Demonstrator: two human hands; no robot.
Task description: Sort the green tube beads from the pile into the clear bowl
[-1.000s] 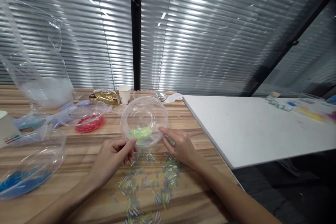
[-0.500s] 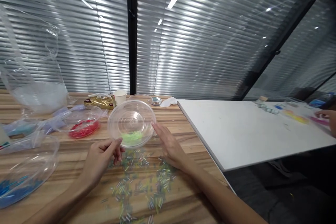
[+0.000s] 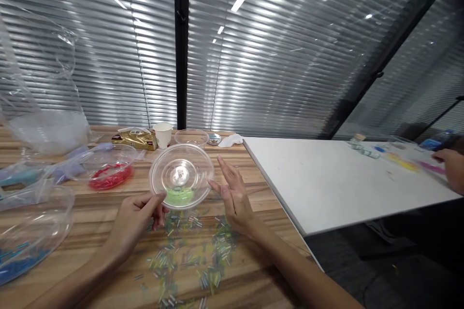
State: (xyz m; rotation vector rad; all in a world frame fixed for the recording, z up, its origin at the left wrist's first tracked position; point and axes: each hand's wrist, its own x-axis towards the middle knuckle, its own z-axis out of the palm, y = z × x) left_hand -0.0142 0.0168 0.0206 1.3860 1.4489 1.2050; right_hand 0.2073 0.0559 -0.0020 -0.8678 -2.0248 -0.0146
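Observation:
A clear round plastic bowl (image 3: 197,166) is tilted up toward me over the wooden table, with small light-green pieces (image 3: 180,196) gathered at its lower side. My left hand (image 3: 139,215) is closed on the bowl's lower left rim, thumb on top and fingers curled beneath. At the right rim my right hand (image 3: 235,200) is open with its fingers spread; one fingertip is close to the rim, and I cannot tell whether it touches. Under and in front of the bowl, many short clear, yellowish and bluish tube pieces (image 3: 165,258) lie scattered on the wood.
To the left stand a clear bowl of red pieces (image 3: 111,176) and another with blue pieces (image 3: 23,263). Behind are a gold packet (image 3: 135,139), a paper cup (image 3: 163,135) and a large plastic bag (image 3: 47,130). A white table (image 3: 290,178) adjoins at right, with another person's hand (image 3: 451,166).
My right hand has turned and spread its fingers, coming away from the bowl's side. The bowl now tilts slightly differently, still in my left hand.

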